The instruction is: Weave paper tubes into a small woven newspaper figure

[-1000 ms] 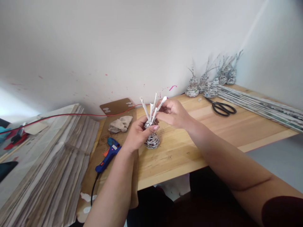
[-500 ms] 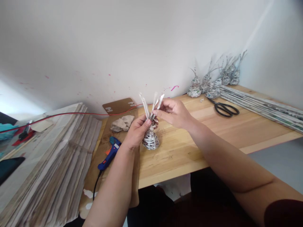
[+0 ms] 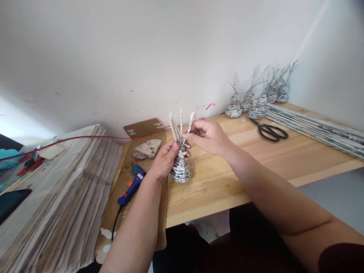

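Observation:
A small woven paper gourd [image 3: 181,171] with a rounded lower body stands upright at the near middle of the table. My left hand [image 3: 167,157] is closed around its narrow upper part, thumb in front. Several rolled-paper strips [image 3: 174,127] stick up out of its top and spread apart. On the right side, my right hand [image 3: 207,135] pinches one paper strip [image 3: 191,120] between thumb and fingers, low down near the weave. The fingertips behind the strip are partly hidden.
A blue glue gun [image 3: 132,185] lies on a brown board [image 3: 142,129] beside a crumpled cloth [image 3: 147,149]. Newspapers [image 3: 85,189] are stacked at left. Black scissors [image 3: 272,132], long paper rolls [image 3: 313,129] and finished woven gourds [image 3: 234,106] occupy the right. A red cord [image 3: 113,136] crosses behind.
The upright strips have shifted: the middle one now stands apart and straighter, and the right one leans in my right hand. Both hands have stayed nearly in place.

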A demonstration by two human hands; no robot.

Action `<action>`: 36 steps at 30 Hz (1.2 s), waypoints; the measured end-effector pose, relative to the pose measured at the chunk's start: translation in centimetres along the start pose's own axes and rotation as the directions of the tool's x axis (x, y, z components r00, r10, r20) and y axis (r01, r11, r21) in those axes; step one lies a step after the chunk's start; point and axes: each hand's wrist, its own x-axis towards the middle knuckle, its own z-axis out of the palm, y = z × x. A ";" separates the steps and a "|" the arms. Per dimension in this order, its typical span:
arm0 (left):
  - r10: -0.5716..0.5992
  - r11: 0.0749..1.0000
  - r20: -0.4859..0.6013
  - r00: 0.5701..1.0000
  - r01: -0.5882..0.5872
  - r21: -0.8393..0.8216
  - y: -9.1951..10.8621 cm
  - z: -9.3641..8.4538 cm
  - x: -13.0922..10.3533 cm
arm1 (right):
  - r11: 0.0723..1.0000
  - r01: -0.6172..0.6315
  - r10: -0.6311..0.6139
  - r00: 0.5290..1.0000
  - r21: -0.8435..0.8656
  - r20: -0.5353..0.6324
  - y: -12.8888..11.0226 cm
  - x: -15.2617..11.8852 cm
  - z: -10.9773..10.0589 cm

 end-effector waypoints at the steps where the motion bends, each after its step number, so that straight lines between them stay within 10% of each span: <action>1: 0.010 1.000 -0.009 1.000 -0.010 0.020 0.1 0.1 0.0 | 1.000 0.000 0.000 1.000 -0.009 -0.015 -0.1 0.0 0.0; 25: 0.070 0.981 -0.096 0.993 -0.051 0.190 -0.3 0.8 -0.1 | 0.995 -0.091 0.091 0.996 0.049 0.003 -0.6 -0.4 0.8; 36: 0.039 0.996 -0.088 0.995 -0.031 0.087 -0.3 1.2 -0.2 | 0.988 -0.118 0.093 0.968 0.095 0.234 0.0 -0.2 -0.1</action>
